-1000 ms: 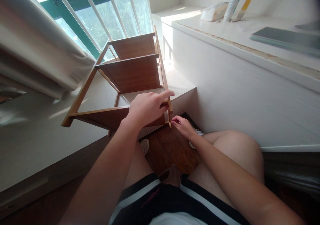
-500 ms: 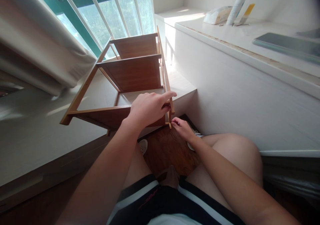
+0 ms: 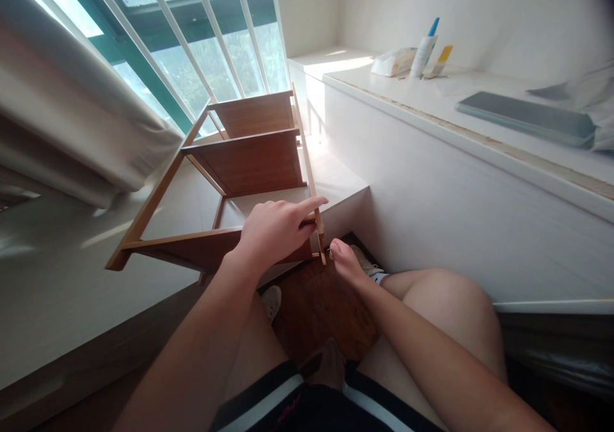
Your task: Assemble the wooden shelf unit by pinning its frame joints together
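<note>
A brown wooden shelf rack (image 3: 249,163) with several panels and slim side rails lies tilted on the pale ledge in front of me. My left hand (image 3: 278,230) rests over its near right corner, fingers curled around the nearest panel's edge and the index finger stretched across the side rail. My right hand (image 3: 346,260) is closed in a pinch just right of that rail's lower end. What its fingertips hold, if anything, is too small to make out. Between the fingertips and the rail there is a narrow gap.
On the white counter (image 3: 412,109) at right are a white tube with a blue nozzle (image 3: 425,51), a yellow-ended tool (image 3: 442,59), a plastic packet (image 3: 393,62) and a dark flat slab (image 3: 525,118). A barred window (image 3: 211,41) and curtain (image 3: 86,99) stand behind. My knees flank the wooden floor (image 3: 326,297).
The view has tilted, so the rack and counter sit lower in the picture. My right hand has moved slightly away from the rail's end. My left hand keeps its hold on the corner.
</note>
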Tool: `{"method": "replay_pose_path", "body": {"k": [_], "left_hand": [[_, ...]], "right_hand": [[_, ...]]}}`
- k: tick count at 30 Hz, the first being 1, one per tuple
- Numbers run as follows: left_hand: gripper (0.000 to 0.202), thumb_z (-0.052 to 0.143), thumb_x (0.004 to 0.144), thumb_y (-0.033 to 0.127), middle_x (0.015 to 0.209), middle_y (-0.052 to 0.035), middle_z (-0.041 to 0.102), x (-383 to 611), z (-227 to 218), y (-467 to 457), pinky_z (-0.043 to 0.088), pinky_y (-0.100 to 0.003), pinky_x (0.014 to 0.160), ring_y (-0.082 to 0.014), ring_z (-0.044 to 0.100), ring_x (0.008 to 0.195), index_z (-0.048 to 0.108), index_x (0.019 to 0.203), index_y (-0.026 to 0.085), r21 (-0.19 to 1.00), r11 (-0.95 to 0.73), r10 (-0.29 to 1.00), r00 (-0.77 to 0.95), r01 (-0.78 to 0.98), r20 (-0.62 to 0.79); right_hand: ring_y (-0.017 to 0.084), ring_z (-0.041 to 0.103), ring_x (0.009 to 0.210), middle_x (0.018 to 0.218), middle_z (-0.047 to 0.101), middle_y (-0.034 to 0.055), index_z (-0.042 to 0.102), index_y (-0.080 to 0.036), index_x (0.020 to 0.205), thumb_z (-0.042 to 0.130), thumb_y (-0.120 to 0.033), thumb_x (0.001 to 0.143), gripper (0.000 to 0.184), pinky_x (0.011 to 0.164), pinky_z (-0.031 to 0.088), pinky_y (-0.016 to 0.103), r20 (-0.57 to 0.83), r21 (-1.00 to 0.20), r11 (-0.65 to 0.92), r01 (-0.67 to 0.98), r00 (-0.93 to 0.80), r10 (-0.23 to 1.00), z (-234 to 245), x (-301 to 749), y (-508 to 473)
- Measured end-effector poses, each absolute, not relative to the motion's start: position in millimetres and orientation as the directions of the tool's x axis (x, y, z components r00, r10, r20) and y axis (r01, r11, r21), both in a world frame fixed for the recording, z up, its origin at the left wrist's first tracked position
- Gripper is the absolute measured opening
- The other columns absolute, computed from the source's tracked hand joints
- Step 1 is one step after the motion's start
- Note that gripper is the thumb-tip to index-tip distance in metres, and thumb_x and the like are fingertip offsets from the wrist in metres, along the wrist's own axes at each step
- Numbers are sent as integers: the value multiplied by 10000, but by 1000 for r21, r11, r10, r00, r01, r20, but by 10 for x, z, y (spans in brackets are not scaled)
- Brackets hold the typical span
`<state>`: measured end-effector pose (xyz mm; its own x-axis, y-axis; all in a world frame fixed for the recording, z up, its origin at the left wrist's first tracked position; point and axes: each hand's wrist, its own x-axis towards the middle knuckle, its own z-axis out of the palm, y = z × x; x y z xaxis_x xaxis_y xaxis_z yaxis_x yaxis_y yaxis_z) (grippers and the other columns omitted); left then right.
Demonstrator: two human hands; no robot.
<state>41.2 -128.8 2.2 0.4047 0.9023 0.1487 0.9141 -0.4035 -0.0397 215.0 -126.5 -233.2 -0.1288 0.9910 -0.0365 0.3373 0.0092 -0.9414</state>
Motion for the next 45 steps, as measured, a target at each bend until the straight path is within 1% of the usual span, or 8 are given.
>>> {"method": "replay_pose_path", "body": {"k": [3,6,9,12,17,24,34,45], "left_hand": [[480,563,888,366,816,-22,752,396,38,-1286,406,-302,593,-271,711,753,552,1362,443,-45,-417,899,419,908,131],[515,553,893,339,828,-15,753,384,61,-1281,408,-303,605,-261,709,752,518,1395,450,-42,-420,900,422,907,111],[541,554,900,337,857,-20,759,376,83,-1268,413,-290,618,-243,710,767,492,1427,443,-19,-419,905,419,908,73],[563,561,902,334,936,-28,768,369,93,-1251,436,-285,640,-238,713,805,475,1451,427,40,-424,906,422,905,45],[576,558,905,289,1048,-12,769,362,96,-1240,476,-305,732,-239,718,883,468,1458,422,106,-429,903,429,897,22],[574,550,905,247,1004,34,774,387,132,-1255,444,-274,669,-197,706,806,484,1433,462,133,-378,922,386,916,-33],[604,552,897,217,939,46,769,402,100,-1272,411,-278,642,-188,691,757,469,1446,455,112,-377,925,381,919,-10],[685,665,815,241,887,107,746,392,-21,-1351,410,-277,685,-169,696,780,467,1437,447,97,-330,930,306,939,204]], "right_hand": [[158,411,594,609,429,-30,398,-241,685,385,-404,948,309,584,330,288,3,-956,21,293,-61,998,-2131,2259,-1177],[157,427,614,668,450,-28,467,-240,826,417,-432,962,241,589,359,283,75,-970,80,228,-33,997,-1794,2325,-1151],[152,466,619,740,539,-8,502,-246,917,447,-439,979,210,581,387,278,176,-983,177,46,-30,984,-1416,2298,-1191],[151,522,654,870,626,23,549,-248,955,452,-423,993,204,598,417,279,280,-959,280,-43,-15,960,-1105,2222,-1246],[142,502,611,738,557,-11,562,-244,908,492,-373,987,167,596,410,275,380,-924,381,-30,-171,909,-829,2176,-1232],[148,490,636,700,501,-17,496,-247,828,420,-326,1018,219,637,381,280,440,-872,487,46,-361,822,-707,2292,-1100],[151,521,660,743,566,-5,512,-243,859,451,-305,1011,176,635,379,279,457,-844,530,79,-410,789,-783,2288,-1094],[119,539,671,772,595,-8,577,-209,925,502,-223,990,100,658,413,241,502,-842,539,23,-333,798,-835,2215,-1129]]}}
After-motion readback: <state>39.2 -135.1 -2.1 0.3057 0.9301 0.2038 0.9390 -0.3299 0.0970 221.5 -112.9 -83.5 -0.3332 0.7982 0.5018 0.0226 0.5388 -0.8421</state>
